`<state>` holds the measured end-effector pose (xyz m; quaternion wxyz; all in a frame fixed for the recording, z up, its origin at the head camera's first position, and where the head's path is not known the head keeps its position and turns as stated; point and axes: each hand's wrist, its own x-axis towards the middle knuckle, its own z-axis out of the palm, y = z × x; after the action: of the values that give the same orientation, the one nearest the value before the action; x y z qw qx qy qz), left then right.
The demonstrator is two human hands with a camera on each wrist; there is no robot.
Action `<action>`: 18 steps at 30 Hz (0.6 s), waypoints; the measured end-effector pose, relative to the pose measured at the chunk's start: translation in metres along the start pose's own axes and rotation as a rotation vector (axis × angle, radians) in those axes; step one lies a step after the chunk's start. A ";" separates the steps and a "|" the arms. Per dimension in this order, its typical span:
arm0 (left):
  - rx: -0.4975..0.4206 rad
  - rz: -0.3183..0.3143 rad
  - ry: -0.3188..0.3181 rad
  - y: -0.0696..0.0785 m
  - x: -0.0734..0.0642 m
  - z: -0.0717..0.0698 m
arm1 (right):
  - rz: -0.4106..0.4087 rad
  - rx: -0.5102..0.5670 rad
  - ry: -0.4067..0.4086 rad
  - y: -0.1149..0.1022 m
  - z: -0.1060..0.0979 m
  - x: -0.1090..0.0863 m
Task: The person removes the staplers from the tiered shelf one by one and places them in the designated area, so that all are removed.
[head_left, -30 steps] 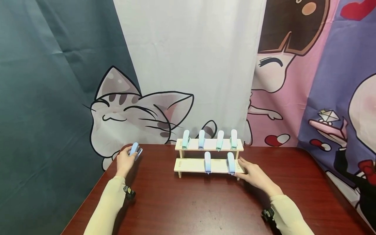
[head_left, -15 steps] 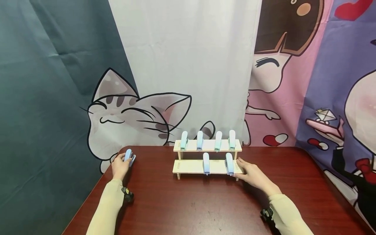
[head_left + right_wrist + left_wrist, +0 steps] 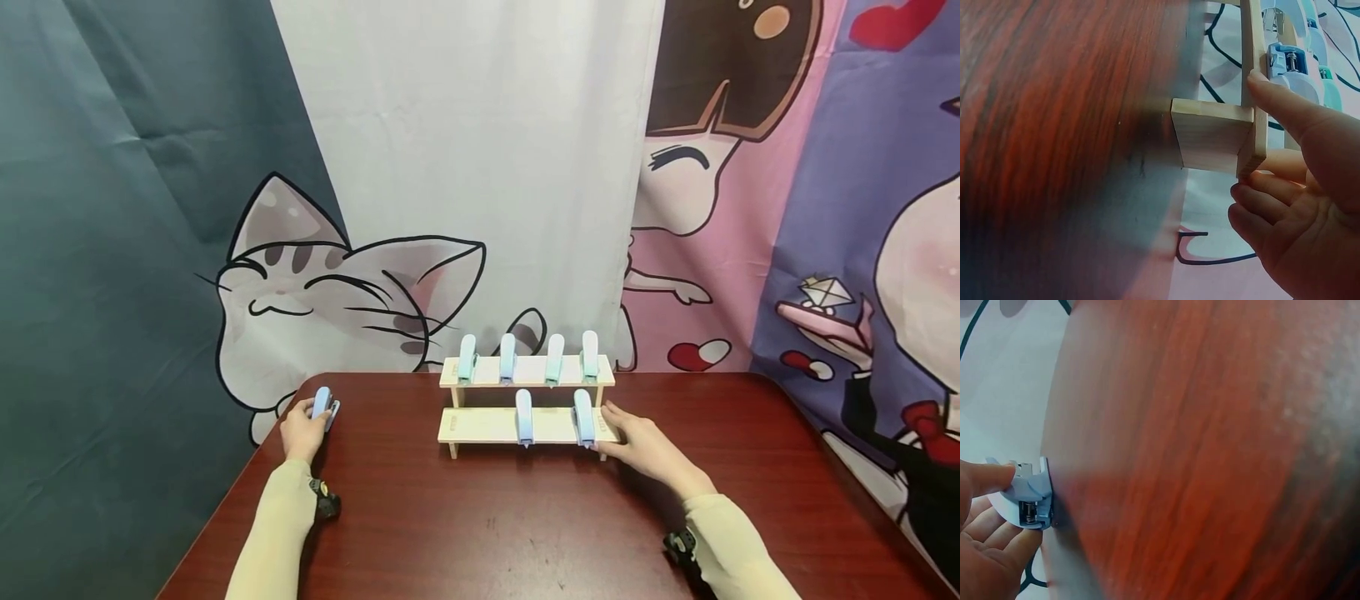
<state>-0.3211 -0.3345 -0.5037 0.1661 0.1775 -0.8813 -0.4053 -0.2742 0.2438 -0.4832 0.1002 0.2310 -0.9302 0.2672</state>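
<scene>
My left hand [image 3: 302,433] grips a light-blue stapler [image 3: 321,404] at the table's back left corner. In the left wrist view the thumb lies on one side of this stapler [image 3: 1035,487] and the fingers on the other; its edge is at or just above the tabletop. My right hand [image 3: 648,446] holds the right end of the lower board of a two-tier wooden rack [image 3: 483,423], thumb at the front edge. Two bluish staplers, one in the middle [image 3: 524,417] and one near the thumb [image 3: 584,417], sit on that lower board.
On the rack's upper board [image 3: 530,367] stand several pale green and blue staplers [image 3: 553,360]. The reddish-brown table [image 3: 465,525] reaches back to a printed cartoon curtain [image 3: 480,150]. A wrist camera [image 3: 325,500] is strapped to each arm.
My left hand has moved left and slightly nearer with the stapler, which has turned more upright. The right hand stays at the rack. The head view has shifted a little.
</scene>
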 end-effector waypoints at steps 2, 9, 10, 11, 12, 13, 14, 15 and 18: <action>-0.002 0.002 0.007 -0.002 0.000 0.001 | -0.001 -0.003 -0.003 -0.001 -0.001 0.000; 0.014 0.025 -0.005 -0.004 0.001 -0.001 | -0.002 -0.006 0.009 -0.001 -0.001 0.001; 0.017 0.026 -0.009 -0.004 0.001 -0.002 | -0.004 -0.007 0.010 -0.001 -0.001 0.001; 0.021 0.026 -0.012 -0.003 0.001 -0.002 | -0.005 -0.007 0.010 -0.001 -0.001 0.001; 0.024 0.027 -0.014 -0.003 0.001 -0.002 | -0.005 -0.008 0.009 -0.001 -0.001 0.001; 0.027 0.028 -0.015 -0.003 0.001 -0.002 | -0.007 -0.008 0.008 -0.001 -0.001 0.001; 0.031 0.029 -0.017 -0.003 0.001 -0.002 | -0.008 -0.007 0.006 -0.001 -0.001 0.000; 0.033 0.031 -0.018 -0.004 0.001 -0.002 | -0.008 -0.007 0.004 -0.001 0.000 0.000; 0.031 0.033 -0.021 -0.006 0.000 -0.001 | -0.008 -0.006 0.001 -0.001 0.000 0.000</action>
<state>-0.3197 -0.3386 -0.5076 0.1609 0.1611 -0.8920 -0.3905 -0.2737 0.2428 -0.4822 0.1024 0.2346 -0.9300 0.2640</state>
